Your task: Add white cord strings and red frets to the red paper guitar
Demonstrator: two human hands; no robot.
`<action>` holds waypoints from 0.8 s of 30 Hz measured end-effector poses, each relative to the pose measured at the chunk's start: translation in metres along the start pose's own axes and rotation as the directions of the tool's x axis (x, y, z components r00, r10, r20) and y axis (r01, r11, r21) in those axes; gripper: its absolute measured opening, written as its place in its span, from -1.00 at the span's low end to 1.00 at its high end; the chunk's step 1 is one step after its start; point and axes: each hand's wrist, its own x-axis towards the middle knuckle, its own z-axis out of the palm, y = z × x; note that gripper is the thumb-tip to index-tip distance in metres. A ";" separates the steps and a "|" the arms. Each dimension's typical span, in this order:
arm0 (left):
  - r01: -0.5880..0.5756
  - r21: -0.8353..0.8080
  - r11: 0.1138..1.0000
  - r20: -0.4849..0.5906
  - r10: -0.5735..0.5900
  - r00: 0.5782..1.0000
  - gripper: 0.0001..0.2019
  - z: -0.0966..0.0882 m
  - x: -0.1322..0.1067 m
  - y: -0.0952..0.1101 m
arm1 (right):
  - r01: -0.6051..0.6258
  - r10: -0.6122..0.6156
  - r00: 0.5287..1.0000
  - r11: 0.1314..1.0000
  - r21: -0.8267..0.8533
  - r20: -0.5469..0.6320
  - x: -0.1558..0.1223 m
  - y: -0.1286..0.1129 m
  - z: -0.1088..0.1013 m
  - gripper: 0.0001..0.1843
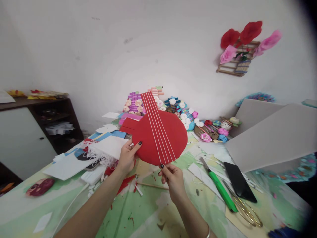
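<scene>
A red paper guitar (173,129) is held up over the table, its neck tilted to the upper left. Several white strings (158,130) run from the neck's top down to the lower edge of the round body. My left hand (127,156) grips the body's lower left edge, thumb on the front. At the bottom edge, my right hand (173,180) pinches the guitar beside the string ends; its fingertips are partly behind the edge. Another red neck-shaped piece (127,125) juts out behind the body on the left.
On the right lie a green utility knife (220,188), gold-handled scissors (247,211) and a black phone (239,181). A tangle of white string (102,155) and white card (68,165) are on the left. Flower-decorated paper instruments (210,130) stand along the wall. Large grey boards (269,132) rise at right.
</scene>
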 end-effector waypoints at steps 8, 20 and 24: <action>0.020 0.009 1.000 0.013 -0.020 1.000 -0.40 -0.001 -0.001 -0.001 | 0.023 -0.022 1.000 0.999 0.024 -0.005 -0.001 0.000 0.003 -0.63; 0.038 -0.034 0.999 0.024 -0.038 0.999 -0.41 0.001 -0.001 0.001 | 0.046 -0.054 0.997 0.990 0.131 0.059 -0.002 0.004 0.002 -0.63; 0.061 -0.053 0.997 0.014 -0.060 0.998 -0.43 0.003 -0.004 0.004 | 0.070 -0.078 0.994 0.993 0.096 0.078 -0.009 0.000 0.003 -0.62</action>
